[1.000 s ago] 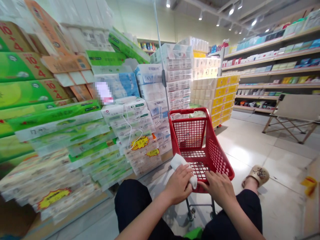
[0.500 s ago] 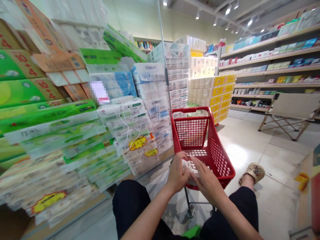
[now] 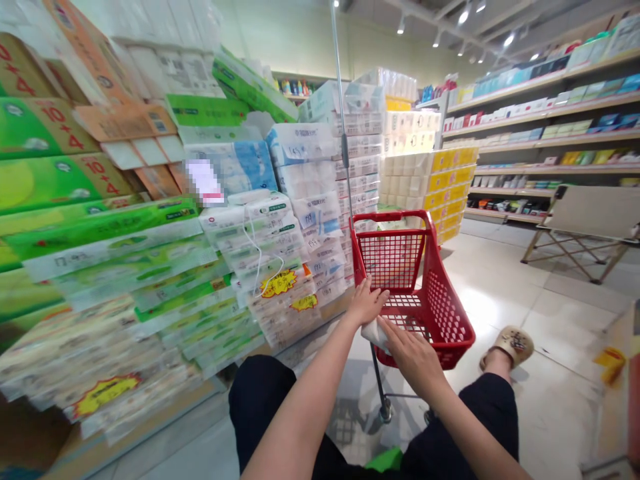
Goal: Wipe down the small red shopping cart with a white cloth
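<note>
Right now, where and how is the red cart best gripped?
Probably by the raised bar of the red cart, from the far end, fingers over the top: it stands above the near rim, with an open gap beneath. The near end is occupied by the left hand, right hand and white cloth.

Chair (image 3: 593, 212) right of cart (image 3: 443, 310) (packs (image 3: 270, 233) left)

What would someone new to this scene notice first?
Probably the red cart in the middle, with the left hand and right hand at its near end and a white cloth under the right hand's fingers. Next come the packs stacked high on the left, some with yellow tags; a beige chair stands on the right.
</note>
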`<state>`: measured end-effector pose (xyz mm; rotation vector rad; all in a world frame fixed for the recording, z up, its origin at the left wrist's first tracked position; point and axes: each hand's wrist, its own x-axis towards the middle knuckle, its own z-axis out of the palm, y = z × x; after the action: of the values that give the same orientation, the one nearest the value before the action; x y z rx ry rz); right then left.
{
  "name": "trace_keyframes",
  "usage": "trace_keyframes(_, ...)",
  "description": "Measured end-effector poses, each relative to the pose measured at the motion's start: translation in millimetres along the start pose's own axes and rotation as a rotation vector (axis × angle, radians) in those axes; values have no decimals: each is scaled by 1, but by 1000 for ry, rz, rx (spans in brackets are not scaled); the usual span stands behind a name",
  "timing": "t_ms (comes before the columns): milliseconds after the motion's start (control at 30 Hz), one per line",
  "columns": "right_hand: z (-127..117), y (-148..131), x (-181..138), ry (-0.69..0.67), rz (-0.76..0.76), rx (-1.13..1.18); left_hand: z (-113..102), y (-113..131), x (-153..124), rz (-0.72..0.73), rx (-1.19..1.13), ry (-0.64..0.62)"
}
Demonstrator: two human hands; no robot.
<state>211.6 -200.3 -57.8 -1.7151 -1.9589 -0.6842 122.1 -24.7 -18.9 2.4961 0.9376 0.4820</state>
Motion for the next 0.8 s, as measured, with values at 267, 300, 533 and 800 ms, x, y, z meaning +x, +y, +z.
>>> trace_keyframes(267,-27,97,-49,23,61,-31,7,-14,14,45,146,58)
trace_keyframes(300,-26,100,-50,40,92,-44,7,-13,16,53,176,79)
trace_keyframes(533,-5,40,-21,35,219,-33,30,15,1,82,248,225)
trace_keyframes(800,-18,36,-15,-65,28,20,32,10,-42,17,127,443)
